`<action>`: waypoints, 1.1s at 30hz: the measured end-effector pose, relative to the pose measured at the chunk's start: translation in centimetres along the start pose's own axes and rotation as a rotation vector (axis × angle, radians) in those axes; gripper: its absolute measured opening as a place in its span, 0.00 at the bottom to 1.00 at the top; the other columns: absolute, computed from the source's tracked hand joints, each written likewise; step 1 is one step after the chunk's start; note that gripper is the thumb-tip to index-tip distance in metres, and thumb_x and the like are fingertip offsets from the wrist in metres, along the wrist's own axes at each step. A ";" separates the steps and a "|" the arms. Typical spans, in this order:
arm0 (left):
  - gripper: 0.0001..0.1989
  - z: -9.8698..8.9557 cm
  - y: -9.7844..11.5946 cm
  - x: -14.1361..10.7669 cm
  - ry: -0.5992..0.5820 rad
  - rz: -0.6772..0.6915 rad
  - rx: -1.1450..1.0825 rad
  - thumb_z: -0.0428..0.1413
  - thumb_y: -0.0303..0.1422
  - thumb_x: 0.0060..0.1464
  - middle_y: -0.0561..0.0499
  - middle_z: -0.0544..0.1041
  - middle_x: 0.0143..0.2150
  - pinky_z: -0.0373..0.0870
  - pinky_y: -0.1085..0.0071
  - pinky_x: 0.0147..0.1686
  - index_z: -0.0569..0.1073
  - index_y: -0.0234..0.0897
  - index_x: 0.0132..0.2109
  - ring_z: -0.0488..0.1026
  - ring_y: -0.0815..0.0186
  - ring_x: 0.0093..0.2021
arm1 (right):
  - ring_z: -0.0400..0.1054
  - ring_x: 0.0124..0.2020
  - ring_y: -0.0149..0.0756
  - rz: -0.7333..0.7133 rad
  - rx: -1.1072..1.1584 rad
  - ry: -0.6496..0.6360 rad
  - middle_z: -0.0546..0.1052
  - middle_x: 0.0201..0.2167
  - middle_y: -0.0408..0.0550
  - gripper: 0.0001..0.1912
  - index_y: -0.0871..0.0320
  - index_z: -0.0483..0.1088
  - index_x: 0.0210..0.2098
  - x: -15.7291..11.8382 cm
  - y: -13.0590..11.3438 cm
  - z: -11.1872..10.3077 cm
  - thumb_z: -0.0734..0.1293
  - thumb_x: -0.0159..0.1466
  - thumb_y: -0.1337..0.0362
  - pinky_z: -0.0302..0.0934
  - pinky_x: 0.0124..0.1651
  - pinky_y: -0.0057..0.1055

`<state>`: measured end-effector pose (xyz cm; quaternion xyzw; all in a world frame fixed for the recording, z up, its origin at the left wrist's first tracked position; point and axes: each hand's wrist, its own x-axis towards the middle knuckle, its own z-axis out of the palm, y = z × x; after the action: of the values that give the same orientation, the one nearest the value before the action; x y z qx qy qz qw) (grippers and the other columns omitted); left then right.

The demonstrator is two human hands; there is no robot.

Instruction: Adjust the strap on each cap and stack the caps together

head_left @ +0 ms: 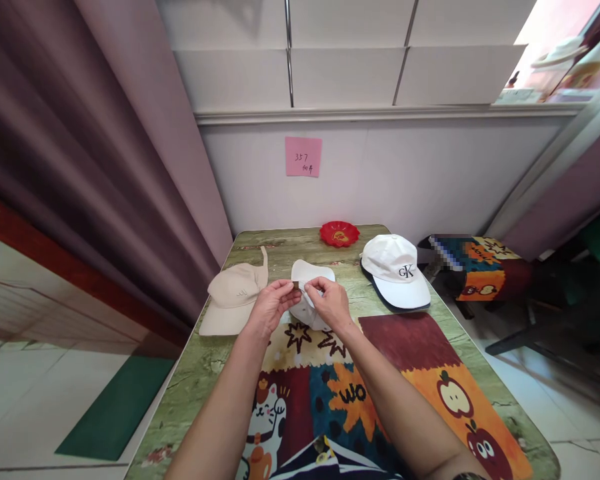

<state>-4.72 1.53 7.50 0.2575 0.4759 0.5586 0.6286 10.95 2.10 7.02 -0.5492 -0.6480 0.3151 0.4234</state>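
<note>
A white baseball cap [312,269] is at the middle of the table, its brim pointing toward the wall and its back toward me. My left hand [276,305] is closed in a pinch on a small brown piece [296,285] at the cap's back; whether it is a strap end or a buckle is unclear. Just to the right, my right hand [329,304] pinches at the same cap, its fingertips covering what they grip. A beige cap [235,287] with a loose strap end sticking up lies beside my left hand.
A white cap with "GK" lettering [389,259] sits on a dark cap [380,293] at the right. Behind stands a red scalloped dish [339,233]. A patterned mat [405,340] covers the table's [190,393] near part. A pink note [303,157] is on the wall.
</note>
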 end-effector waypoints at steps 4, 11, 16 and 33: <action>0.07 0.2 0.1 0.0 0.008 0.031 0.032 0.65 0.24 0.47 0.51 0.78 0.28 0.78 0.67 0.37 0.74 0.31 0.34 0.79 0.66 0.28 | 0.69 0.28 0.35 -0.003 -0.049 -0.020 0.81 0.31 0.43 0.12 0.53 0.78 0.31 0.2 0.0 -0.6 0.65 0.61 0.55 0.55 0.33 0.28; 0.12 0.3 0.0 -0.3 -0.005 0.079 0.089 0.69 0.29 0.43 0.51 0.78 0.27 0.77 0.69 0.35 0.75 0.32 0.34 0.78 0.66 0.28 | 0.70 0.29 0.35 -0.018 -0.102 -0.073 0.81 0.29 0.44 0.11 0.54 0.79 0.30 0.8 -0.1 -1.5 0.66 0.61 0.57 0.54 0.34 0.28; 0.13 0.3 -0.1 -0.5 -0.019 0.089 0.131 0.70 0.33 0.41 0.50 0.78 0.26 0.77 0.68 0.35 0.76 0.32 0.33 0.78 0.65 0.28 | 0.69 0.28 0.34 -0.018 -0.121 -0.104 0.80 0.28 0.43 0.10 0.54 0.78 0.29 1.2 0.0 -1.6 0.66 0.60 0.58 0.53 0.33 0.28; 0.14 0.1 -0.6 -0.3 -0.014 0.074 0.126 0.71 0.32 0.40 0.48 0.79 0.27 0.76 0.70 0.33 0.78 0.30 0.34 0.77 0.66 0.27 | 0.66 0.28 0.33 0.005 -0.051 -0.142 0.78 0.27 0.44 0.12 0.55 0.77 0.31 0.6 1.2 -2.4 0.66 0.58 0.55 0.54 0.32 0.27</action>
<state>-4.33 1.08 7.10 0.3178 0.4958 0.5488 0.5933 13.63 2.75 7.18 -0.5376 -0.6830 0.3376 0.3612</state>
